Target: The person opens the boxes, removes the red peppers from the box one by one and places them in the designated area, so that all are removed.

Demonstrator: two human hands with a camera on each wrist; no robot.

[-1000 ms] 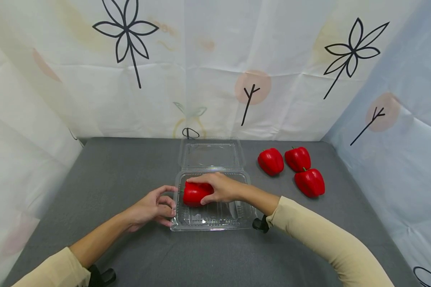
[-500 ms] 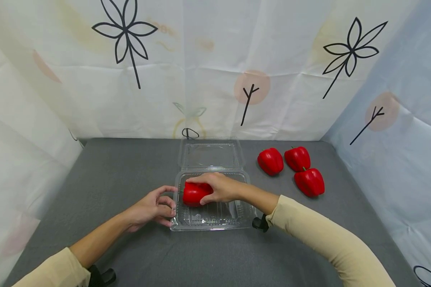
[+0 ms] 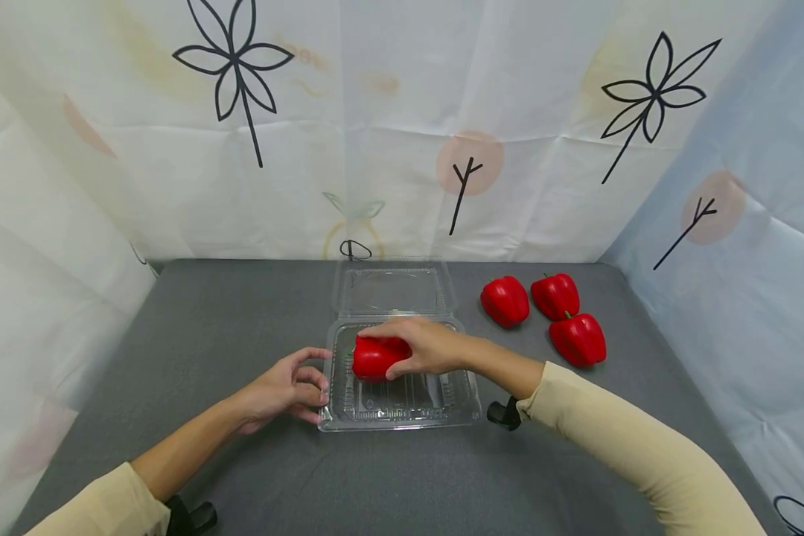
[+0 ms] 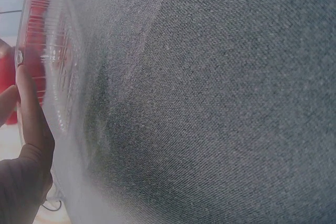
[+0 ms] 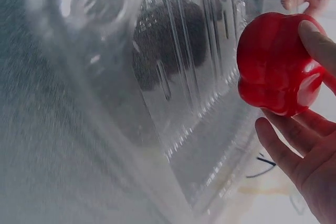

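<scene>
In the head view a clear plastic clamshell container (image 3: 402, 427) lies with its hinged lid (image 3: 395, 290) folded back. My right hand (image 3: 429, 346) holds a red bell pepper (image 3: 377, 361) over the container's left half, thumb on one side and fingers on the other. The right wrist view shows the same bell pepper (image 5: 278, 61) in that grip; whether it touches the container floor I cannot tell. At the container's left rim, my left hand (image 3: 284, 391) has its fingers and thumb on the edge. In the left wrist view, fingers (image 4: 32, 108) lie either side of that rim.
Three more red bell peppers sit to the right of the lid: one nearer it (image 3: 505, 301), one behind (image 3: 555, 296) and one in front (image 3: 578, 341). A grey cloth (image 3: 241, 313) covers the table. Printed fabric (image 3: 402, 149) hangs behind and at both sides.
My right hand has moved a little to the right inside the container with the bell pepper in its grip. The left hand and the container have stayed put.
</scene>
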